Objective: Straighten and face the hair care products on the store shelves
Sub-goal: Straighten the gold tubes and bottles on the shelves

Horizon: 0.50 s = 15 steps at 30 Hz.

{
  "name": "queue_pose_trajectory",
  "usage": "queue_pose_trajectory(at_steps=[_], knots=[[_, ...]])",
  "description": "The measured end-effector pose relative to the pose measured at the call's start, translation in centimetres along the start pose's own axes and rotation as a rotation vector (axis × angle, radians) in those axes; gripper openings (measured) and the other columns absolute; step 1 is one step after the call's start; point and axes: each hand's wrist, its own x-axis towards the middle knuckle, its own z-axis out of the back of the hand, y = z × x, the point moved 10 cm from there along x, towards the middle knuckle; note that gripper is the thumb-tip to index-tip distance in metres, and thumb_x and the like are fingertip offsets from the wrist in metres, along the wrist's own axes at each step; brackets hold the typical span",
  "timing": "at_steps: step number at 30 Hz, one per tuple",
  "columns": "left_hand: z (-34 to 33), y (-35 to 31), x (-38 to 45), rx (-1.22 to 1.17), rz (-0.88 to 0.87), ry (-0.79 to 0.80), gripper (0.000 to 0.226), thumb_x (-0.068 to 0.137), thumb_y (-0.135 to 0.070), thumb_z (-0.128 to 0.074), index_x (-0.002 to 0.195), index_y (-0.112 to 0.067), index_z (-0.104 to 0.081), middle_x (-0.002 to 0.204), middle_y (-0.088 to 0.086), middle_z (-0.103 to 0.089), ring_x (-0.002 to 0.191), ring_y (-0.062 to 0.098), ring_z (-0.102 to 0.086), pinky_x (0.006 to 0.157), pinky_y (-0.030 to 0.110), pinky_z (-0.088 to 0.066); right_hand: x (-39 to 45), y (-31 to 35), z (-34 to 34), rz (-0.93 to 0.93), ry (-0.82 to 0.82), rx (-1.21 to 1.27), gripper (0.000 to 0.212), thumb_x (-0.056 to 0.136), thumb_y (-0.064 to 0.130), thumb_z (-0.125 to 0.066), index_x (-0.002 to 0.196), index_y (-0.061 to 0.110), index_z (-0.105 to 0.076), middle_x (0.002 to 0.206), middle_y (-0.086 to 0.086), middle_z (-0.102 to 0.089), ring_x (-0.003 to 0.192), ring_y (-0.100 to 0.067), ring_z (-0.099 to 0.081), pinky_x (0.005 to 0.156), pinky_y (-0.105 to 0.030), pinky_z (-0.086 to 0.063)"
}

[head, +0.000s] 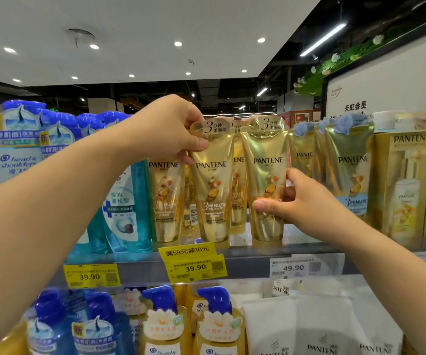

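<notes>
Six gold tubes (213, 185) (two hands (173, 126))

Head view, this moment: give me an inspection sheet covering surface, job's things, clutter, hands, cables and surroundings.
Surface: top shelf, with yellow price tags and a white one on its front edge.
Job's things: gold Pantene tubes upright in a row; left tube and right tube face forward. One tube behind them shows its barcode.
Clutter: nothing seen.
Hands: left hand pinches the left tube's top; right hand grips the right tube's lower part.
Cables: nothing seen.
Surroundings: blue Head & Shoulders bottles at left, Pantene boxes at right, pump bottles below.
</notes>
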Motion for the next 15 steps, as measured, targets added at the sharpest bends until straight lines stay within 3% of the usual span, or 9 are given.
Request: queue_pose_trajectory(at_steps=[3,9,15], knots=[[0.24,0.20,-0.23,-0.019,-0.004,-0.007,0.012,0.085,-0.019,-0.073,0.096,-0.016,-0.069,0.078,0.003,-0.074,0.060,0.012,-0.073,0.052,0.019,-0.056,-0.06,-0.11,-0.02,0.002,-0.004,0.026,0.075,0.053,0.075,-0.072,0.111,0.032,-0.054,0.089,0.003,-0.074,0.082,-0.014,-0.073,0.080,-0.043,-0.062],[0.11,0.17,-0.24,-0.067,-0.007,0.007,0.015,0.084,-0.020,-0.074,0.098,-0.018,-0.068,0.082,0.006,-0.074,0.066,0.017,-0.074,0.063,0.032,-0.063,0.13,-0.52,0.21,-0.041,0.016,0.074,0.074,0.051,0.069,-0.076,0.108,0.027,-0.056,0.093,-0.003,-0.076,0.085,-0.017,-0.075,0.079,-0.042,-0.063],[-0.17,0.39,0.04,-0.080,0.006,0.014,0.013,0.085,-0.019,-0.073,0.096,-0.019,-0.066,0.079,0.004,-0.073,0.065,0.017,-0.074,0.059,0.026,-0.061,0.09,-0.66,0.42,-0.041,0.011,0.065,0.078,0.049,0.072,-0.074,0.113,0.030,-0.056,0.093,-0.002,-0.076,0.086,-0.016,-0.074,0.079,-0.041,-0.063]])
